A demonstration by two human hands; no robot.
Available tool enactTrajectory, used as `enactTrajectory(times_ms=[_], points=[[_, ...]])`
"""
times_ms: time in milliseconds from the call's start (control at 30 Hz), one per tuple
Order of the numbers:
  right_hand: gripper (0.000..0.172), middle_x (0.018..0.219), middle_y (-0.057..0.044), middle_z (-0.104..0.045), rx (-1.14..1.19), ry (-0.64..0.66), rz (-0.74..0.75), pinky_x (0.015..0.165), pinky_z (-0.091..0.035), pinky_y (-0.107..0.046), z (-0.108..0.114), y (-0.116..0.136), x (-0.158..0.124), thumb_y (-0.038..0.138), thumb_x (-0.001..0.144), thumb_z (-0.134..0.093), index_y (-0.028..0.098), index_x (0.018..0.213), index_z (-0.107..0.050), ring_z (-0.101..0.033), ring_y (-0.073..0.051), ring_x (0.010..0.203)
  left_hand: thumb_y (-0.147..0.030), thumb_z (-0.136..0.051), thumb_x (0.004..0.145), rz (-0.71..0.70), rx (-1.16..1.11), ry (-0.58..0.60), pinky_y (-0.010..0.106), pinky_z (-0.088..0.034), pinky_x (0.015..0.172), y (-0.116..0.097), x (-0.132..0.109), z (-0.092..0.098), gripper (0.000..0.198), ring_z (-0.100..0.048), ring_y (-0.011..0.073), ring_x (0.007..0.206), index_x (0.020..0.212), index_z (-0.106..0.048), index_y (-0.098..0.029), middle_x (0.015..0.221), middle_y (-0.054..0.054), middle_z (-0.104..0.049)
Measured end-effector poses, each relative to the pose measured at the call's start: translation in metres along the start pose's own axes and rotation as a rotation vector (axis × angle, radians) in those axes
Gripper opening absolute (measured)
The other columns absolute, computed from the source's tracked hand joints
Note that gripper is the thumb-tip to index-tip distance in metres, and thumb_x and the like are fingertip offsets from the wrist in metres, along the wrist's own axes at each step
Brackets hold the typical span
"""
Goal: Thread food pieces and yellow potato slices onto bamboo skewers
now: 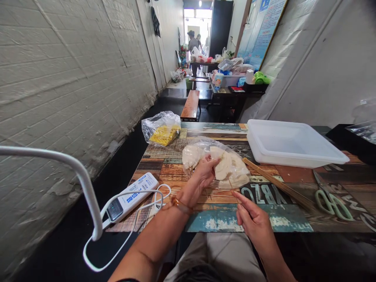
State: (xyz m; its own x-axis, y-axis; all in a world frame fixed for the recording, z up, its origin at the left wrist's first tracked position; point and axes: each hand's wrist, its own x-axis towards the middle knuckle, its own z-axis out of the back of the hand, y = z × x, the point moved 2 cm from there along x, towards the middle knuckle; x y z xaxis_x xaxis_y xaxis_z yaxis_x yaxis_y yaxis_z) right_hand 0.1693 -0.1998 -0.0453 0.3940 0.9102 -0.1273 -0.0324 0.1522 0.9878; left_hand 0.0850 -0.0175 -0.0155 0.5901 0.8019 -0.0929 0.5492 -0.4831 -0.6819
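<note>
My left hand [206,170] is closed on a pale, flat food slice [222,167], whose exact kind I cannot make out. Between the thumb and fingers of my right hand [253,216] is a thin bamboo skewer [230,183], its far end meeting the slice's lower edge. Underneath lies a clear plastic bag [239,177] with more pale slices [194,155] in it. Some skewer ends poke out below my left hand. To the right, a bundle of bamboo skewers [276,183] rests slantwise on the table.
A white plastic tub [296,156] stands at the back right, with green-handled scissors [333,203] nearer me. At the back left sits a bag of yellow food [164,134]. A white power strip [133,196] with a looping cord lies on the table's left edge [117,225].
</note>
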Motion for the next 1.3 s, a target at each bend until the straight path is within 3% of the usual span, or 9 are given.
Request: enactTrajectory(times_ms=[200,533,1100,1300], points=[[0.051,0.051,0.005,-0.046,-0.068,0.015,0.028,0.052,-0.037,-0.024,-0.002,0.004,0.000,0.042,0.086,-0.054,0.016,0.130,-0.056,-0.042,-0.011,0.049,-0.018,-0.079,0.059,-0.005,0.021,-0.005,0.031,-0.051,0.074,0.000,-0.002,-0.005,0.035,-0.064,0.0161,0.075,0.088,-0.059,-0.014,0.082,0.004,-0.068],[0.058,0.048,0.005,-0.046,0.021,0.000,-0.005,0.047,-0.035,-0.023,-0.004,0.000,0.004,0.046,0.080,-0.059,0.014,0.129,-0.057,-0.040,-0.011,0.046,-0.020,-0.082,0.055,-0.019,0.024,-0.036,0.027,-0.048,0.074,0.003,-0.004,-0.010,0.040,-0.061,0.0117,0.073,0.087,-0.059,-0.015,0.080,0.000,-0.065],[0.062,0.048,0.005,-0.046,0.021,0.000,-0.017,0.046,-0.034,-0.023,-0.004,0.000,0.010,0.047,0.083,-0.055,0.010,0.132,-0.053,-0.040,-0.010,0.045,-0.018,-0.078,0.058,-0.010,0.029,-0.024,0.031,-0.049,0.079,0.010,-0.006,-0.016,0.040,-0.065,0.0170,0.079,0.092,-0.058,-0.015,0.082,0.003,-0.068],[0.061,0.047,0.005,-0.046,0.034,-0.020,0.016,0.045,-0.036,-0.023,-0.006,-0.003,0.013,0.048,0.081,-0.055,0.010,0.130,-0.056,-0.042,-0.011,0.044,-0.016,-0.078,0.058,-0.066,0.051,-0.048,0.026,-0.048,0.079,0.010,-0.009,-0.020,0.036,-0.065,0.0162,0.081,0.090,-0.061,-0.015,0.082,0.003,-0.069]])
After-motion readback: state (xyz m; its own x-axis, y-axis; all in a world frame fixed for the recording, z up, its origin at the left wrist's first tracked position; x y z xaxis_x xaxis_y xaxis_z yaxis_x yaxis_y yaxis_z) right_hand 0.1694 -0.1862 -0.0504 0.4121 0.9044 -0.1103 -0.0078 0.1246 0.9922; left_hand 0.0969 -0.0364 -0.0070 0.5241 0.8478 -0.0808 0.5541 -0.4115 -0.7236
